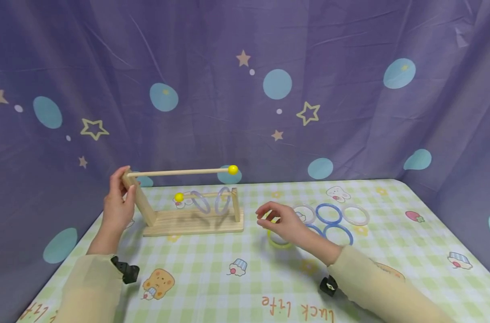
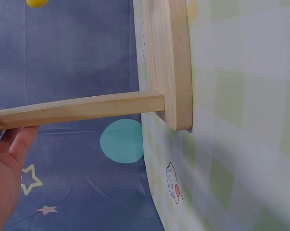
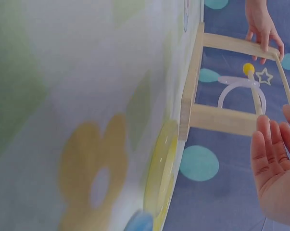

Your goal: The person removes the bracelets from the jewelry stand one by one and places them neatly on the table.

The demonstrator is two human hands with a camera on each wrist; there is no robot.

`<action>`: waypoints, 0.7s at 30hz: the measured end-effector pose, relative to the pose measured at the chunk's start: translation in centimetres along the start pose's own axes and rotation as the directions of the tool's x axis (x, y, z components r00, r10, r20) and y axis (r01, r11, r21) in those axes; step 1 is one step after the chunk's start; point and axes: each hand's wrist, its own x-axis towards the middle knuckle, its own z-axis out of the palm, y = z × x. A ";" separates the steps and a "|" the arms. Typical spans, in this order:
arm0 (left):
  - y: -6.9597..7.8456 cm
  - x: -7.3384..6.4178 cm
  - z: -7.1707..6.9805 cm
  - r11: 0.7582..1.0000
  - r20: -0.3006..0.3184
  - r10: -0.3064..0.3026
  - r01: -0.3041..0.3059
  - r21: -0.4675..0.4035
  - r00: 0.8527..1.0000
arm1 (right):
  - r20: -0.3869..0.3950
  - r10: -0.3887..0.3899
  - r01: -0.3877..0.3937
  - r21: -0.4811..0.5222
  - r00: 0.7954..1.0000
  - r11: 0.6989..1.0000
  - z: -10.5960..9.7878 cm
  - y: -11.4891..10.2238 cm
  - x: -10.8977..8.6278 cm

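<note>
A wooden stand (image 1: 193,232) has a tall post at its left end and a short post at its right, each bearing a rod tipped with a yellow ball. My left hand (image 1: 117,206) grips the top of the tall post (image 2: 101,106). Two pale lilac rings (image 1: 217,204) hang on the lower rod; the upper rod carries none. My right hand (image 1: 283,223) is in the air right of the stand, fingers loosely bent, holding nothing. It partly hides a yellow ring (image 1: 280,245) on the table. The right wrist view also shows this yellow ring (image 3: 157,178) below the right hand (image 3: 279,178).
Several blue rings (image 1: 329,223) and clear pale rings (image 1: 367,216) lie flat right of my right hand, some partly covered by it. A green checked cloth (image 1: 204,278) covers the table. Behind hangs a purple curtain (image 1: 212,89) with stars and blue spots.
</note>
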 end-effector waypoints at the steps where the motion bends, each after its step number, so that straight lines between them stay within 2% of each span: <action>1: 0.0 0.0 0.0 1.000 -0.002 0.000 0.000 0.001 1.000 | 0.004 -0.005 0.005 0.003 1.000 1.000 0.2 -0.1 0.1; 21: -0.1 0.0 0.0 1.000 -0.005 0.027 -0.027 0.005 1.000 | 0.035 -0.122 0.117 0.108 0.992 0.987 4.4 -1.5 2.6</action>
